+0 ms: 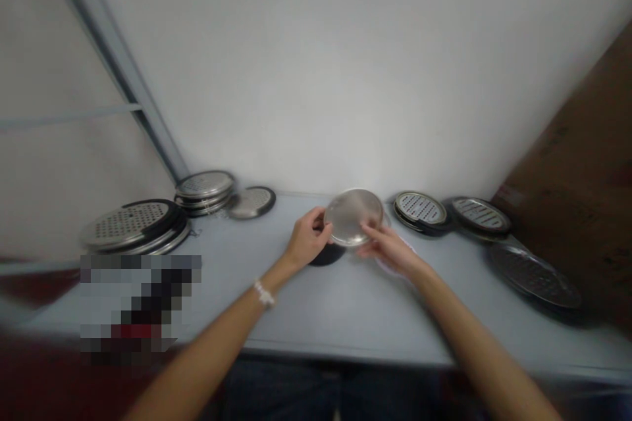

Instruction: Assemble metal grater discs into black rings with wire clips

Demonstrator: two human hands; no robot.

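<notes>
A smooth, round, shallow metal disc [351, 214] with a raised rim is held up in front of me, tilted towards me. Its left edge sits in the grip of my left hand [310, 237], thumb against the rim. My right hand [388, 243], slightly blurred, is closed on the disc's right side, thumb on its face. Under the disc, a black round piece [326, 256] lies on the table, partly hidden by my left hand and the disc. Something pale with a pinkish edge [402, 273] shows below my right wrist; I cannot make out what it is.
Round metal graters with black rims stand in a stack [205, 185] and a nearer stack [135, 227] on the left, with a single disc [253, 202] beside them. More graters [421, 209] lie on the right, near a brown cardboard surface [582, 164]. A white wall rises behind.
</notes>
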